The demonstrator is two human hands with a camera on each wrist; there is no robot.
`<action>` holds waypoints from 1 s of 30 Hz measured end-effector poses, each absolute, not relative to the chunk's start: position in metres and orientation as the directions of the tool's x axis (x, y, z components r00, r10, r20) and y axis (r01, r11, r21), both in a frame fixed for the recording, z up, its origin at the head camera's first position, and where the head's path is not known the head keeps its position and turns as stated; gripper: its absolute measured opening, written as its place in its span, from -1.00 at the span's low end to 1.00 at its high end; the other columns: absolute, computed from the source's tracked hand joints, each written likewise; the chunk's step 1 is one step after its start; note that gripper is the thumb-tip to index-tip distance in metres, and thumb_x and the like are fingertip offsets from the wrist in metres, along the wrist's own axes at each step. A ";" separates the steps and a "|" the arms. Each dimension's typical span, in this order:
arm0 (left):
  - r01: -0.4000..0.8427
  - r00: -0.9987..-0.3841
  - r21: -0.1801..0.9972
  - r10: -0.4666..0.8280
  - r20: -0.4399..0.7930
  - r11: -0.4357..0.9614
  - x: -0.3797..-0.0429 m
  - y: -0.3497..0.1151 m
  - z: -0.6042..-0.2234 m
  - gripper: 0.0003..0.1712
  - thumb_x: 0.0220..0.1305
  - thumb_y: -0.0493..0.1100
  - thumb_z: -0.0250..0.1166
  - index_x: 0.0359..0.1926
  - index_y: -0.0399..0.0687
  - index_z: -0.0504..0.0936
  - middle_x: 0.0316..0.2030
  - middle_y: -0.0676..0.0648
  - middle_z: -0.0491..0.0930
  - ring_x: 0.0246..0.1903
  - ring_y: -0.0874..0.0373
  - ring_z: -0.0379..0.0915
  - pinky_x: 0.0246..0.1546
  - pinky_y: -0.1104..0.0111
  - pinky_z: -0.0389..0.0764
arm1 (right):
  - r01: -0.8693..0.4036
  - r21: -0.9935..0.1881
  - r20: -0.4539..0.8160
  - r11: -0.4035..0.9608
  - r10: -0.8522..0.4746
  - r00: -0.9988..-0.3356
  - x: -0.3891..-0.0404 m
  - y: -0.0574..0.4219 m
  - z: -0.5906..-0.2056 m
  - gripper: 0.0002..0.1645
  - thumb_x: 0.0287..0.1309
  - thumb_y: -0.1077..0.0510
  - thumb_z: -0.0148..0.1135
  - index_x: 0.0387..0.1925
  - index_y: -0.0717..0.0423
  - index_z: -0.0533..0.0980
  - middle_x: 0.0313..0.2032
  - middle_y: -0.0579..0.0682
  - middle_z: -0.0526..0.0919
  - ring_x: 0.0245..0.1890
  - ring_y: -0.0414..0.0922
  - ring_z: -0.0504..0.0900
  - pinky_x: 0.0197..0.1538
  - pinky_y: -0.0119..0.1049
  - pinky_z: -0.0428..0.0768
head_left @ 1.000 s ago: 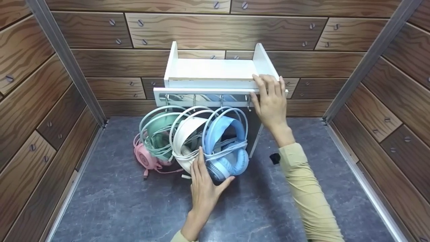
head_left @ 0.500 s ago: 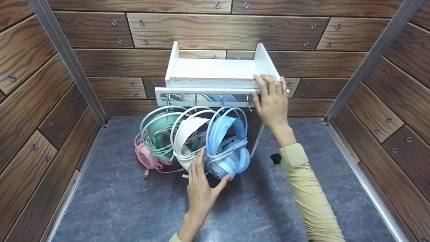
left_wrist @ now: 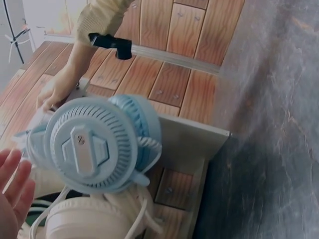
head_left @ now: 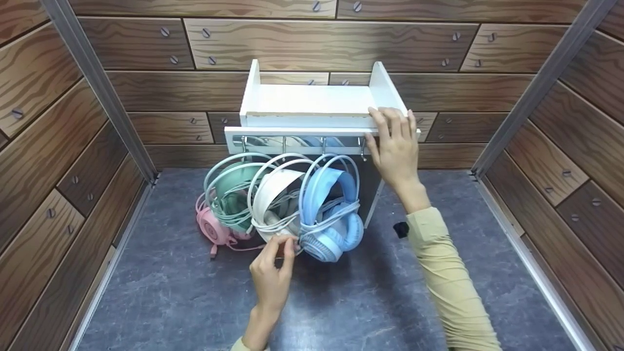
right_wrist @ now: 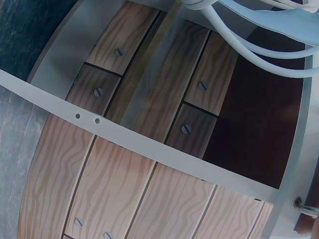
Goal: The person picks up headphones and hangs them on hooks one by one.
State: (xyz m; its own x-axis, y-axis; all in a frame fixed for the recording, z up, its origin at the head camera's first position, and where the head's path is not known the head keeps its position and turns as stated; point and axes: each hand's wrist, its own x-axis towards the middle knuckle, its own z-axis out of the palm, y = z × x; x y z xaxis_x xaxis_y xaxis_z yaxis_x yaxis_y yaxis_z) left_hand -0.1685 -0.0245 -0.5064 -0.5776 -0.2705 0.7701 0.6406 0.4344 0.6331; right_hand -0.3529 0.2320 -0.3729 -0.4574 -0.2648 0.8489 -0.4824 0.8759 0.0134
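Observation:
A white rack has a shelf on top and a hook rail in front. From its hooks hang blue headphones, white headphones and green headphones, with bundled cables. Pink headphones show behind the green pair. My right hand holds the rail's right end, fingers over the top, thumb in front. My left hand is just below the white pair, thumb and index finger close together; I cannot tell whether they pinch a cable. In the left wrist view, the left fingers show beside the blue earcup.
A bare hook is beside my right thumb. A small black object lies on the dark floor near the right sleeve. Wood-patterned walls stand on three sides.
My left hand has come off the blue headphones' lower earcup and moved left and down, its spread thumb and fingers drawing together. The right hand stays on the rack.

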 end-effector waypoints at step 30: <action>0.475 -0.625 0.797 -0.495 0.604 0.373 -0.168 -0.112 -0.482 -0.80 0.42 -0.45 0.13 -0.34 -0.41 0.65 -0.61 -0.22 0.61 -0.65 0.19 0.53 -0.55 0.54 0.57 | -0.480 0.014 0.847 0.877 -0.265 -0.461 -0.352 0.232 -0.374 -0.41 0.49 -0.16 -0.03 0.42 -0.06 0.33 0.25 0.11 0.42 0.33 0.09 0.31 0.54 0.07 -0.04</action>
State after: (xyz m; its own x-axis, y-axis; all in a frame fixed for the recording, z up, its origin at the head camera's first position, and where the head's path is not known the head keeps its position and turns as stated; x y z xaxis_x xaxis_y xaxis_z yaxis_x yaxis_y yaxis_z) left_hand -0.1681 -0.1118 -0.4818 -0.6247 -0.4953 0.6037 0.4748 0.3729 0.7972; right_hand -0.3525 0.2319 -0.3738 -0.4609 -0.2653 0.8469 -0.4798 0.8773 0.0137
